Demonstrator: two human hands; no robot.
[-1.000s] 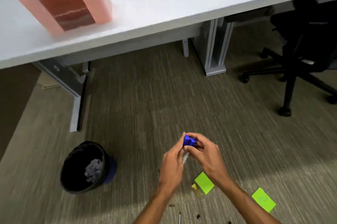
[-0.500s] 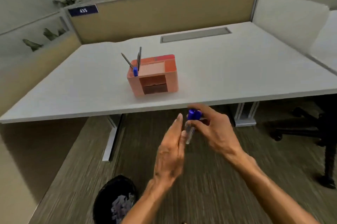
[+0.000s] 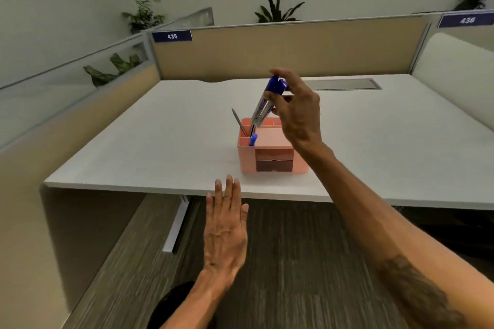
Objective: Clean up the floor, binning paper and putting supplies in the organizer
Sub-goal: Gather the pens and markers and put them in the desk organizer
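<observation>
A pink desk organizer [image 3: 275,150] with two small drawers stands near the front edge of the white desk [image 3: 160,141]. Pens and a blue-capped marker [image 3: 252,139] stick out of its left compartment. My right hand [image 3: 299,112] is shut on two blue-capped markers [image 3: 264,105], held tilted with their lower ends just above the organizer's left rear compartment. My left hand [image 3: 227,227] is open and flat, fingers together, hovering at the desk's front edge and holding nothing.
A black waste bin [image 3: 173,304] shows partly at the bottom edge, left of my left forearm. Beige partition panels [image 3: 288,50] close off the desk's back and left sides. A desk leg [image 3: 177,224] stands under the desk's left part. Carpet lies below.
My view has risen from the floor to the desk. My right hand has carried the markers up and forward over the organizer. My left hand has let go and dropped to the desk edge.
</observation>
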